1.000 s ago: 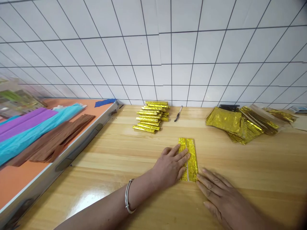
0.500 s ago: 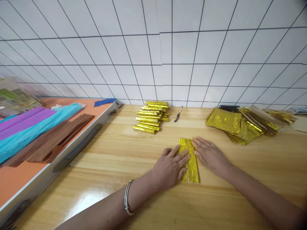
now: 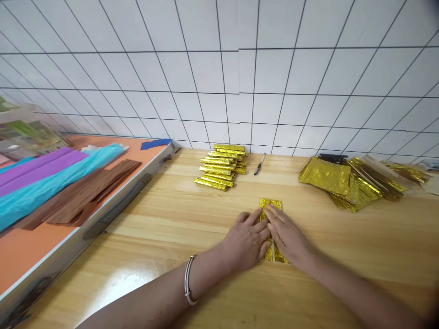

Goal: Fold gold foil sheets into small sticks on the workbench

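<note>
- Head view: from where I'm standing, the gold foil piece [image 3: 274, 201] is lying well in from the tabletop's [image 3: 164, 205] far edge
- Left hand [image 3: 245, 240] is pressing flat on it, fingers slightly spread, gripping nothing
- Right hand [image 3: 291, 237] is resting over it, fingers extended beside the left's, gripping nothing
- Gold strips [image 3: 219, 170] and a pen [image 3: 259, 165] are lying near that far edge
</note>
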`<state>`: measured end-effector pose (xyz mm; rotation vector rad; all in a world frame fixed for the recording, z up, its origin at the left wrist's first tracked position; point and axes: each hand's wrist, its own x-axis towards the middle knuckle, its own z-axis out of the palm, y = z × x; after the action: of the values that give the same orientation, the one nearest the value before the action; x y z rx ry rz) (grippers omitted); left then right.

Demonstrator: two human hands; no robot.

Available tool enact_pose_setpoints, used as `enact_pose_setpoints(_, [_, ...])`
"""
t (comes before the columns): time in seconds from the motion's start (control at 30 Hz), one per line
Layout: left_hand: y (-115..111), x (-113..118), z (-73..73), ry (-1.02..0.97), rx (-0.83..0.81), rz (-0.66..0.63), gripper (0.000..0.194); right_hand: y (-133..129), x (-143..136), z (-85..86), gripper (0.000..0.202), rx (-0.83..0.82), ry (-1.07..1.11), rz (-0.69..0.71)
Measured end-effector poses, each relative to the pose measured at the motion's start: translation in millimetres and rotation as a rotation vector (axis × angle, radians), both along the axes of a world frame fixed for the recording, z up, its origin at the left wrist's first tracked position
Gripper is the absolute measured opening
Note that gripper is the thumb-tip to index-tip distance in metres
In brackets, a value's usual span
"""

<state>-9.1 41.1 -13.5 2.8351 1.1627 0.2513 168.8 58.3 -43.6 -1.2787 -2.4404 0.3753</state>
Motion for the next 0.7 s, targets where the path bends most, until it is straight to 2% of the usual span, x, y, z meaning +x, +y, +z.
enact_pose_setpoints(0.17, [-0.4, -0.9, 1.8, -0.013, -0.003, 0.005, 0.039, 2.2, 7.2, -6.1, 0.056, 0.049, -0.064, -0.004])
enact_pose_setpoints(0.3, [-1.2, -1.7, 1.6, -0.020, -0.012, 0.009, 0.039, 4.4, 7.8, 1.6, 0.059, 0.053, -0.136, 0.046])
enact_pose_setpoints(0.4, [-1.2, -2.0, 0.1, -0.030, -0.009, 0.003, 0.040, 10.6, 9.4, 9.1, 0.054, 0.081, -0.162, 0.100])
enact_pose_setpoints(0.57, [-0.2, -1.0, -0.7, -0.011, -0.014, 0.008, 0.034, 17.8, 10.3, 15.0, 0.052, 0.090, -0.238, 0.072])
enact_pose_setpoints(0.7, [-0.7, -0.8, -0.3, -0.001, -0.010, 0.006, 0.040, 20.3, 12.8, 12.6, 0.050, 0.038, -0.269, 0.059])
